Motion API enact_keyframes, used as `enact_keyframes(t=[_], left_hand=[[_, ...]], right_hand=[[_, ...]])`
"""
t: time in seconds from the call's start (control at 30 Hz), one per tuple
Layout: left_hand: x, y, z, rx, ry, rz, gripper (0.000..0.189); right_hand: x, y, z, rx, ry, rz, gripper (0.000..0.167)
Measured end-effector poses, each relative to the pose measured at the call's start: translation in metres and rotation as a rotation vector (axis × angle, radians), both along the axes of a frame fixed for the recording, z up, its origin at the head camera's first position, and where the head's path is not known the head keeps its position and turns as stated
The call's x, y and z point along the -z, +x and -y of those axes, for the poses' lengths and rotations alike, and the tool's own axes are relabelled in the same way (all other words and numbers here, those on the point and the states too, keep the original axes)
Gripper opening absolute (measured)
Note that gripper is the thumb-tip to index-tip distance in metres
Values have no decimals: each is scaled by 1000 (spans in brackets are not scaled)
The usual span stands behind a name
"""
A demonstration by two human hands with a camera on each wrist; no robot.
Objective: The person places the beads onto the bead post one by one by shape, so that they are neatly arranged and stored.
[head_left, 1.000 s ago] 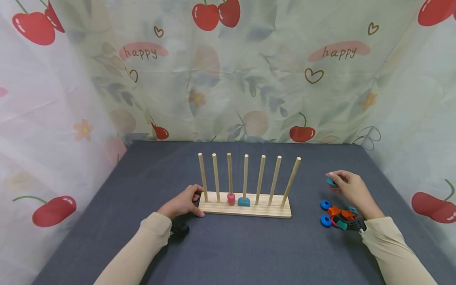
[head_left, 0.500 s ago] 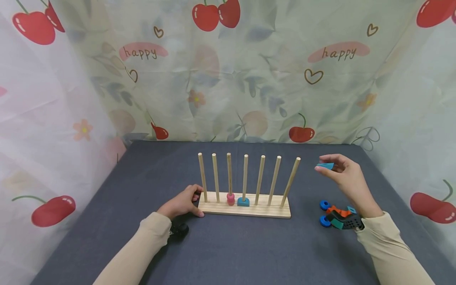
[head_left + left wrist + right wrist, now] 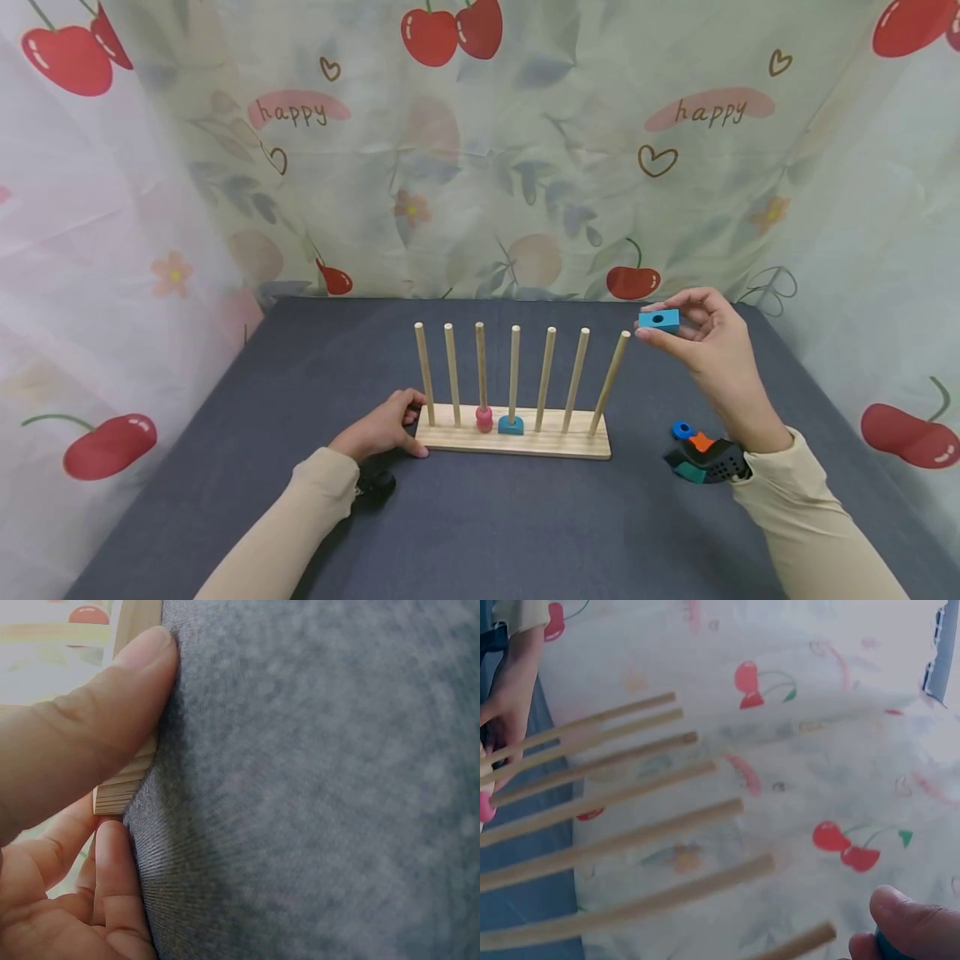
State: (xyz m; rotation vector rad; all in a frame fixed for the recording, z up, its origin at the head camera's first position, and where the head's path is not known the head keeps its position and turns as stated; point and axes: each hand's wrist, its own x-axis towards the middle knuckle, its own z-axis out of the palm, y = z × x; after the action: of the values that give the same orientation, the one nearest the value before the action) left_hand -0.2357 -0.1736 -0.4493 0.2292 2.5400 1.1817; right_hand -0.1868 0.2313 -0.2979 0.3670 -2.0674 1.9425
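Note:
A wooden peg board (image 3: 562,446) with several upright pegs stands mid-table. My left hand (image 3: 381,429) grips its left end. In the left wrist view the thumb (image 3: 127,697) lies along the wooden edge, with fingers on the other side. A pink bead (image 3: 484,419) sits at the foot of the third peg from the left, and a blue half-round block (image 3: 512,426) at the fourth. Raised just right of the rightmost peg, my right hand (image 3: 712,354) pinches a blue block with a hole (image 3: 671,322) between thumb and fingers. The right wrist view shows only a sliver of that block.
On the table below my right wrist lie a blue ring (image 3: 682,430) and an orange piece (image 3: 701,442), partly hidden by the black wrist camera (image 3: 716,461). Behind the dark tablecloth (image 3: 495,525) hangs a cherry-patterned curtain (image 3: 480,167).
My right hand has lifted the blue block up and leftward from above the loose pieces towards the rightmost peg, turning its holed face into view. The left hand has stayed on the board.

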Motion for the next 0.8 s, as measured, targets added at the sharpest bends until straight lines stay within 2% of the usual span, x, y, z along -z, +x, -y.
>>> enact_keyframes(t=[0.2,0.3,0.53,0.63,0.8], left_hand=[[1,0,0,6,2,-6,75],[0,-1,0,9,3,-8,75],[0,-1,0,5,5,-4,74],[0,-1,0,4,8,0,74],[-1,-1,0,7,16,1,74]], right_hand=[[-14,2,19,-38,-51,-94,32],[-20,1,28,-59,-43,-144,30],[-30,0,48,-169,-5,-178,39],[-32,-2,59,-140,76,-194,39],[-31,-5,76,-95,141,-197,34]])
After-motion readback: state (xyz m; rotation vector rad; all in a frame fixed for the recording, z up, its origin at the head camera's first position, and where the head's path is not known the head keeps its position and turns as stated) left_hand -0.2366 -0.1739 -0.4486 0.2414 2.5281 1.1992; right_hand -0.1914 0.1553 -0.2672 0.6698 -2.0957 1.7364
